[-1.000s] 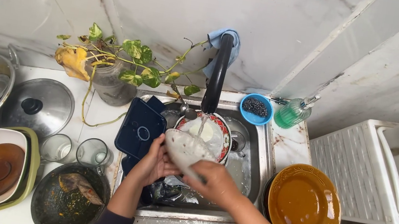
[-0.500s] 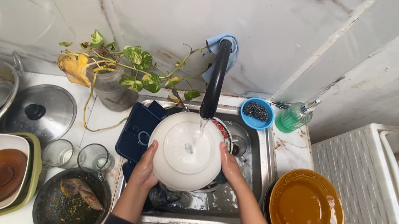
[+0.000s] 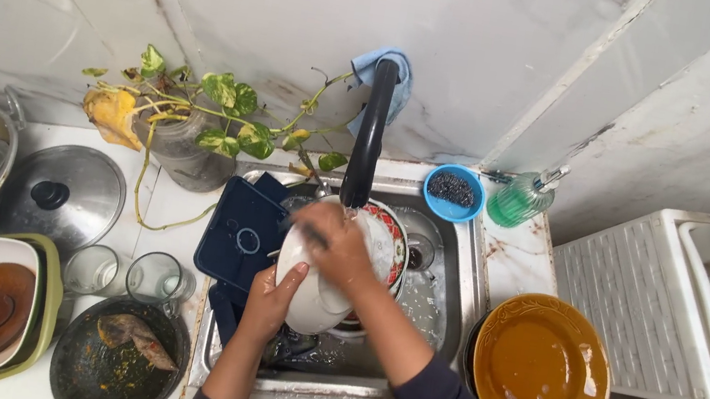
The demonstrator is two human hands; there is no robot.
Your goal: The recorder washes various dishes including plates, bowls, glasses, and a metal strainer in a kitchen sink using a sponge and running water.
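A white plate (image 3: 310, 302) is held over the steel sink (image 3: 447, 281), below the black faucet (image 3: 369, 135), where water runs. My left hand (image 3: 271, 300) grips the plate's lower left edge. My right hand (image 3: 336, 246) lies flat across the plate's face, rubbing it. Under the plate a red-patterned plate (image 3: 389, 233) and other dishes lie in the sink. A dark blue container (image 3: 238, 233) leans at the sink's left side.
A brown plate (image 3: 541, 371) sits right of the sink, beside a white drying rack (image 3: 689, 309). A blue scrubber bowl (image 3: 454, 191) and green soap bottle (image 3: 521, 200) stand behind. On the left are two glasses (image 3: 125, 272), a dirty black pan (image 3: 111, 358), a lid (image 3: 61, 196), a potted plant (image 3: 186, 125).
The plate was held flat under the tap with a hand on each side. Now it is tilted lower and my right hand has moved onto its face.
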